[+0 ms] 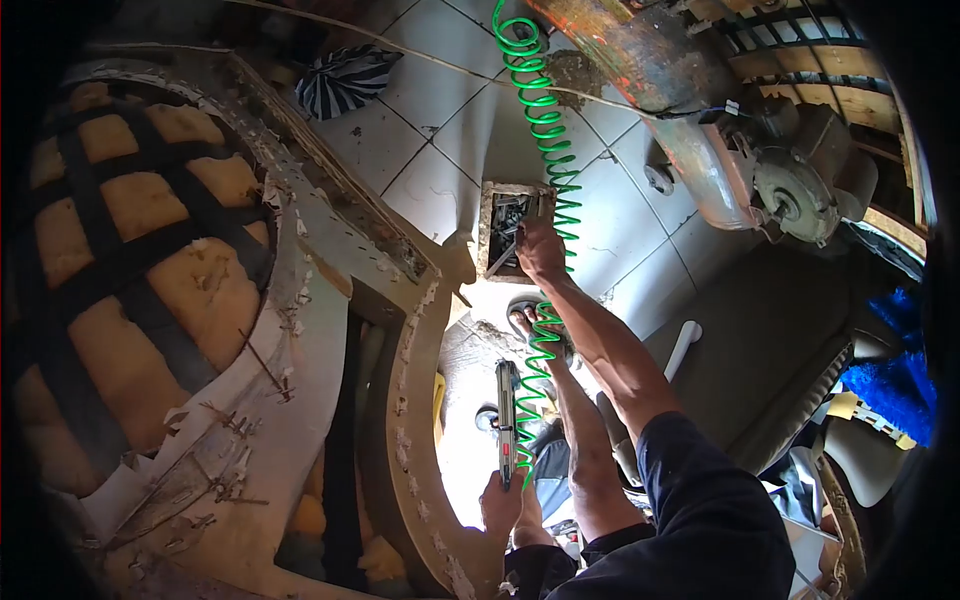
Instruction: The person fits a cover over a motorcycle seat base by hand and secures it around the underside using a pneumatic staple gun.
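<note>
My left hand (499,505) is wrapped round the lower end of a long staple gun (506,420), which points up and away from me. A coiled green air hose (545,125) runs down beside it. My right hand (540,250) is over the right side of a small wooden box (488,225) that holds many loose metal pieces (508,216). Its fingers are bent down at the box, and what they hold, if anything, is too small to tell.
An upturned seat frame (415,370) with black webbing (130,165) over foam fills the left. A rusty cylinder with a motor (790,195) stands at the upper right. Dark upholstery (760,320) and blue fluffy material (900,385) lie at the right. A striped cloth (345,82) is on the tiles.
</note>
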Available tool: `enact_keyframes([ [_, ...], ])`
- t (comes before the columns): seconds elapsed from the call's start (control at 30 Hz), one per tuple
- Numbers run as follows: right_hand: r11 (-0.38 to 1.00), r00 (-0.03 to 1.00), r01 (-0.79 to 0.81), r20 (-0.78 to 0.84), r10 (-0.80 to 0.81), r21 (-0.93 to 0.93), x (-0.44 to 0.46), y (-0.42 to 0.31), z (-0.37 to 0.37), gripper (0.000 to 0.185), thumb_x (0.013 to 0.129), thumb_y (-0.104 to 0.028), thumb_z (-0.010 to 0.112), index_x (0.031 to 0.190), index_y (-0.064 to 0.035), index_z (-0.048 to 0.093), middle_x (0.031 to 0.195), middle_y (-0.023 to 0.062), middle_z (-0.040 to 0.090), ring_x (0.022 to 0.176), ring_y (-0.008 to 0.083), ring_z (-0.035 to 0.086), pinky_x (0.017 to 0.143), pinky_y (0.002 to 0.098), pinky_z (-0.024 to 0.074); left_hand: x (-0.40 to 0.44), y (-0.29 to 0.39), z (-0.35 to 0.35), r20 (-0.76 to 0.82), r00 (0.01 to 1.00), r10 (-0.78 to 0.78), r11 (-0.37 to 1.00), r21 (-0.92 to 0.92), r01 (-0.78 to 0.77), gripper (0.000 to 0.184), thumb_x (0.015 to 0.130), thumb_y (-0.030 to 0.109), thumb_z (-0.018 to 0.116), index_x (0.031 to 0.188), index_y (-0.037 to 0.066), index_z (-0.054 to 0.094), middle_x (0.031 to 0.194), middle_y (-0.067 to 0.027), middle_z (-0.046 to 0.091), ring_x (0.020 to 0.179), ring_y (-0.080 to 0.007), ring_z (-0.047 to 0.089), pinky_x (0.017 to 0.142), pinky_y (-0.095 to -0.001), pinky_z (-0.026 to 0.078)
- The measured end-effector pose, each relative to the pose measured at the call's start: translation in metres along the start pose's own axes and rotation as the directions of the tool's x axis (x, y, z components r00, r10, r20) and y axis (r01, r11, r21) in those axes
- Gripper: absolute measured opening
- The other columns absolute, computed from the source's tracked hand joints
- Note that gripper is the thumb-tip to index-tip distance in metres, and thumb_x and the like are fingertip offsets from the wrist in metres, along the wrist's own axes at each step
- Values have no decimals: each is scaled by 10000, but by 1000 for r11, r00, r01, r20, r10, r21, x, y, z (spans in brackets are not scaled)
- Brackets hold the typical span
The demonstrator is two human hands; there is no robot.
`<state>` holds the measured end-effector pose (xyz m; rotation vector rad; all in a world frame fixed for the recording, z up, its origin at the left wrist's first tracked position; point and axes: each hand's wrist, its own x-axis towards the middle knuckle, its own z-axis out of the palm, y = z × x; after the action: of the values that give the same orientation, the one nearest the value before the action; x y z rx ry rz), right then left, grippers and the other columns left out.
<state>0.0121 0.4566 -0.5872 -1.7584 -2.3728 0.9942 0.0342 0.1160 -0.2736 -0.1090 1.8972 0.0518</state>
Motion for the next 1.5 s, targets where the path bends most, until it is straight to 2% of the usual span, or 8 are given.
enact_keyframes([
  [0.07,998,998,10,-60,-7,56,10,-8,1,177,936,-278,602,944,-133,703,912,171,708,855,338,711,710,472,579,2,-4,0,-7,1000,18,1000,-17,-18,426,949,438,655,868,23,611,624,-40,603,549,-136,603,537,-322,485],
  [0.13,987,983,-147,116,140,57,18,-28,-14,226,933,-326,591,929,-142,723,885,184,718,842,331,726,716,485,578,5,-9,0,-5,1000,16,1000,-10,-16,426,952,436,650,864,22,608,621,-43,601,549,-139,605,537,-325,485],
  [0.27,952,931,-210,252,264,-224,40,-26,2,231,939,-325,568,931,-178,745,910,148,748,852,338,738,740,452,593,4,-5,-5,-19,999,27,1000,-4,-27,421,958,431,645,856,25,599,614,-46,598,541,-146,607,536,-326,486],
  [0.67,1000,975,-8,221,3,23,24,-9,-10,129,922,-244,610,989,-181,701,935,132,720,878,351,705,765,468,567,5,9,-10,-28,999,20,1000,-9,-20,435,952,453,644,879,25,607,626,-62,614,554,-165,618,572,-351,495],
  [0.93,992,994,101,-46,-97,74,17,6,-16,219,901,-187,675,1114,-157,720,1028,132,734,965,306,705,822,419,571,1,27,-15,1,1000,-18,999,42,18,463,949,483,627,907,23,628,657,-83,637,632,-195,651,641,-369,507],
  [1.23,915,911,248,398,-109,-317,58,-10,-3,240,928,-323,617,1068,-148,703,836,137,720,713,284,715,631,434,575,1,21,-9,-8,1000,-26,999,46,26,451,952,470,627,911,22,639,681,-95,653,654,-213,662,661,-382,510],
  [1.4,847,915,359,329,-235,-392,50,5,18,246,904,-343,626,1060,-156,656,791,82,709,664,292,702,591,454,557,-1,30,-9,1,999,-34,999,21,34,468,943,480,630,934,13,646,716,-126,668,707,-254,682,689,-399,510],
  [1.5,847,945,302,20,-326,-438,41,17,25,235,868,-342,653,1011,-158,688,775,61,694,660,291,691,643,429,566,-4,40,-10,-13,1000,-22,998,65,22,491,937,490,629,959,0,650,774,-169,679,760,-311,689,723,-424,511],
])
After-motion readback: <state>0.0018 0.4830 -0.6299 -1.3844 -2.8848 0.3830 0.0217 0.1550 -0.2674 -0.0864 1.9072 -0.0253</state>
